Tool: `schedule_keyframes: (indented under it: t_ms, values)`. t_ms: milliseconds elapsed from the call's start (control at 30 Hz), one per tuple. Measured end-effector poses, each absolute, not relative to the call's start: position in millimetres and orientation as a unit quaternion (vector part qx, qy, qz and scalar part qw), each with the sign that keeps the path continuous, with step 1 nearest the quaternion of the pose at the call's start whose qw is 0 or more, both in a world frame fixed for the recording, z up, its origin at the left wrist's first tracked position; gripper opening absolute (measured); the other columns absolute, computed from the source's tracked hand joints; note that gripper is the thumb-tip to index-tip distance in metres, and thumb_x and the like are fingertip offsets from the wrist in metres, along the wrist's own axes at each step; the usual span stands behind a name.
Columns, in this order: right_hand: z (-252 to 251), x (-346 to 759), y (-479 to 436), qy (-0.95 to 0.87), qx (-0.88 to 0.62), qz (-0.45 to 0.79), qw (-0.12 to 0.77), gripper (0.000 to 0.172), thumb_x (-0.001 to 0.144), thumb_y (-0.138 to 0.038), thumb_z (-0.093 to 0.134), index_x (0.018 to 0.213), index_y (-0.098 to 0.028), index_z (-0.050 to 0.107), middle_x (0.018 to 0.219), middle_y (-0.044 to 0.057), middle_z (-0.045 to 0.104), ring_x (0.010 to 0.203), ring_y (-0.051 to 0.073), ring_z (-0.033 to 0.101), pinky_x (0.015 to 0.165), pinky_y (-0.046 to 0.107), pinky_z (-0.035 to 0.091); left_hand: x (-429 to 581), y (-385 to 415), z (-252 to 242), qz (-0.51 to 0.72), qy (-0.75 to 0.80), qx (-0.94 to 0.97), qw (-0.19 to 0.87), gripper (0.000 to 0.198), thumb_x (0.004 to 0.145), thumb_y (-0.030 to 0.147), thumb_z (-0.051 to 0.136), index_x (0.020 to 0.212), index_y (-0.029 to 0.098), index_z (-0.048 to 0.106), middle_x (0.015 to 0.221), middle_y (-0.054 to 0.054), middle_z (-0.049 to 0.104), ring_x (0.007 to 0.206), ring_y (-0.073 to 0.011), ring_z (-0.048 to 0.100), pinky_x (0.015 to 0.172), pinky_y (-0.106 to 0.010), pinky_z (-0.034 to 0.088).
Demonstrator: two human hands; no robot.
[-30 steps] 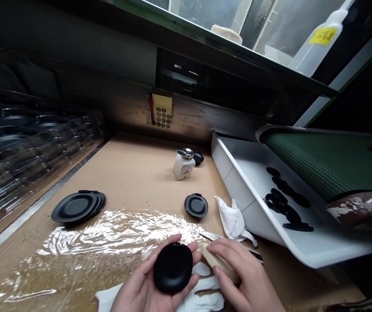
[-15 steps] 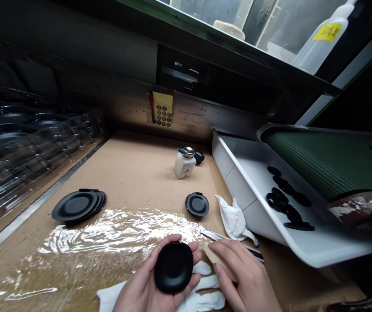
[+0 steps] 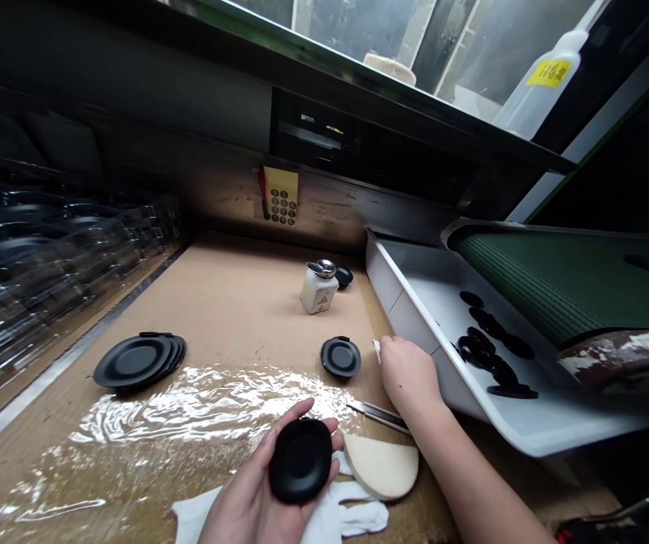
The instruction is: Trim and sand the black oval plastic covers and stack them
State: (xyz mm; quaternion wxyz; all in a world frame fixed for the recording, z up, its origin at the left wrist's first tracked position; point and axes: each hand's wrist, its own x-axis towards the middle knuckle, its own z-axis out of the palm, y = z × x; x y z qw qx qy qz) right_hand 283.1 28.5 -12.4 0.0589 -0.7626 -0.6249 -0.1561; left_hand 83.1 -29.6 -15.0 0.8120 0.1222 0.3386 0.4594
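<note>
My left hand (image 3: 267, 483) cradles a black, shallow dish-shaped part (image 3: 301, 461) in its palm, fingers round the edge. Further right, my right hand (image 3: 409, 374) is closed over a white cloth (image 3: 377, 350) beside the tray; only a corner of the cloth shows. Below my right forearm lies a cream half-round pad (image 3: 384, 465), partly on a white glove (image 3: 358, 517). A cutter knife (image 3: 378, 413) rests between the pad and the cloth. Ahead of my left hand sits another small black part (image 3: 341, 357).
Overlapping black parts (image 3: 134, 361) lie at left, near stacked clear trays (image 3: 63, 264). A white pump bottle (image 3: 319, 291) stands further back. On the right, a white tray (image 3: 443, 355) holds several black pieces, next to a green conveyor belt (image 3: 528, 279).
My right hand has left the cream pad, which now lies flat on the table, and has moved forward onto the white cloth. My left hand still holds the black part.
</note>
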Motion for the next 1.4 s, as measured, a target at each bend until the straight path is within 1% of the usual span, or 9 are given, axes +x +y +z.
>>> schedule_keyframes:
  t_ms: [133, 233, 333, 500, 767, 933, 1033, 1267, 1400]
  values:
    - [3.3, 277.0, 10.5, -0.634, -0.753, -0.147, 0.095, 0.015, 0.083, -0.011, 0.047, 0.075, -0.019, 0.057, 0.073, 0.002, 0.058, 0.074, 0.016, 0.054, 0.053, 0.023, 0.034, 81.9, -29.8, -15.4, 0.444, 0.332, 0.095, 0.827, 0.038, 0.082, 0.021, 0.051, 0.118, 0.010, 0.048, 0.111, -0.024, 0.064, 0.106, -0.0340, 0.056, 0.099, -0.053, 0.031]
    - [15.6, 257.7, -13.3, -0.700, -0.684, -0.064, 0.195, 0.014, 0.086, -0.017, 0.046, 0.080, -0.023, 0.057, 0.080, -0.001, 0.057, 0.072, 0.011, 0.052, 0.060, 0.020, 0.037, 81.7, -29.4, -21.6, 0.437, 0.300, 0.061, 0.846, 0.035, 0.084, 0.026, 0.045, 0.115, 0.011, 0.052, 0.107, -0.020, 0.066, 0.104, -0.0312, 0.058, 0.100, -0.050, 0.030]
    - [12.7, 230.9, -30.3, -0.765, -0.578, 0.019, 0.283, 0.016, 0.085, -0.019, 0.046, 0.074, -0.021, 0.057, 0.074, 0.000, 0.054, 0.066, 0.011, 0.050, 0.058, 0.021, 0.036, 82.5, -28.4, -29.3, 0.441, 0.261, 0.018, 0.859, 0.031, 0.085, 0.027, 0.044, 0.108, 0.013, 0.059, 0.101, -0.014, 0.069, 0.101, -0.0261, 0.059, 0.100, -0.047, 0.030]
    - [-14.7, 201.3, -31.6, -0.786, -0.539, -0.068, 0.294, 0.021, 0.084, -0.015, 0.044, 0.066, -0.017, 0.053, 0.067, 0.001, 0.052, 0.062, 0.012, 0.045, 0.054, 0.024, 0.030, 80.7, -26.5, -32.2, 0.430, 0.212, 0.002, 0.878, 0.030, 0.086, 0.028, 0.042, 0.102, 0.014, 0.063, 0.100, -0.007, 0.070, 0.100, -0.0185, 0.058, 0.101, -0.036, 0.030]
    - [-14.0, 211.0, -36.6, -0.777, -0.559, -0.156, 0.245, 0.025, 0.086, -0.013, 0.039, 0.065, -0.019, 0.052, 0.065, 0.002, 0.049, 0.060, 0.015, 0.041, 0.053, 0.027, 0.026, 78.8, -26.6, -25.2, 0.431, 0.239, 0.030, 0.870, 0.026, 0.086, 0.024, 0.043, 0.098, 0.016, 0.065, 0.098, -0.007, 0.070, 0.101, -0.0204, 0.058, 0.097, -0.039, 0.036]
    - [12.9, 241.5, -34.0, -0.714, -0.602, -0.082, 0.348, 0.017, 0.087, -0.017, 0.044, 0.076, -0.018, 0.057, 0.072, 0.003, 0.054, 0.066, 0.013, 0.048, 0.059, 0.024, 0.036, 78.4, -29.0, -21.9, 0.424, 0.269, 0.054, 0.863, 0.026, 0.084, 0.027, 0.047, 0.100, 0.014, 0.063, 0.103, -0.015, 0.068, 0.107, -0.0285, 0.056, 0.098, -0.046, 0.033]
    - [20.5, 239.6, -32.2, -0.710, -0.593, -0.049, 0.378, 0.017, 0.086, -0.018, 0.045, 0.074, -0.018, 0.057, 0.072, 0.003, 0.054, 0.066, 0.012, 0.049, 0.061, 0.024, 0.039, 79.2, -29.1, -23.4, 0.418, 0.250, 0.051, 0.872, 0.029, 0.085, 0.029, 0.045, 0.104, 0.014, 0.061, 0.101, -0.014, 0.068, 0.104, -0.0274, 0.057, 0.099, -0.046, 0.032]
    - [-1.6, 199.6, -21.3, -0.787, -0.522, 0.036, 0.327, 0.011, 0.081, -0.020, 0.052, 0.073, -0.022, 0.060, 0.080, 0.000, 0.055, 0.073, 0.012, 0.050, 0.062, 0.022, 0.040, 81.0, -28.4, -30.8, 0.402, 0.190, 0.026, 0.895, 0.035, 0.087, 0.034, 0.039, 0.089, 0.014, 0.067, 0.094, -0.011, 0.069, 0.107, -0.0278, 0.054, 0.098, -0.049, 0.033]
    - [-12.3, 194.7, -13.6, -0.787, -0.533, 0.073, 0.302, 0.006, 0.080, -0.019, 0.055, 0.075, -0.022, 0.057, 0.082, -0.002, 0.054, 0.075, 0.011, 0.049, 0.064, 0.021, 0.038, 77.2, -27.2, -38.7, 0.404, 0.223, 0.059, 0.885, 0.030, 0.084, 0.034, 0.046, 0.090, 0.014, 0.068, 0.090, -0.010, 0.070, 0.107, -0.0267, 0.053, 0.099, -0.045, 0.033]
